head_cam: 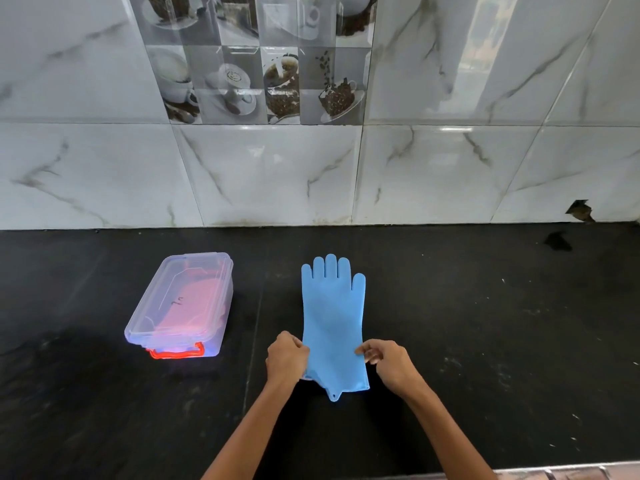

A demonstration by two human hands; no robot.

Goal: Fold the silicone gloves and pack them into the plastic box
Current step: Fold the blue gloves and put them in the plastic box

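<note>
Blue silicone gloves [332,313] lie flat on the black counter, fingers pointing toward the wall, cuff toward me; they look stacked, two thumbs showing. My left hand [285,358] pinches the left edge near the cuff. My right hand [388,362] pinches the right edge at the same height. To the left stands a clear plastic box [180,306] with its lid on and a red latch handle [175,353] at the near end; something pink shows through its walls.
The black counter [485,323] runs wide on both sides and ends at a marble-tiled wall [311,174] behind. A chipped hole in the tile [580,209] sits at the far right. The counter's front edge shows at the bottom right.
</note>
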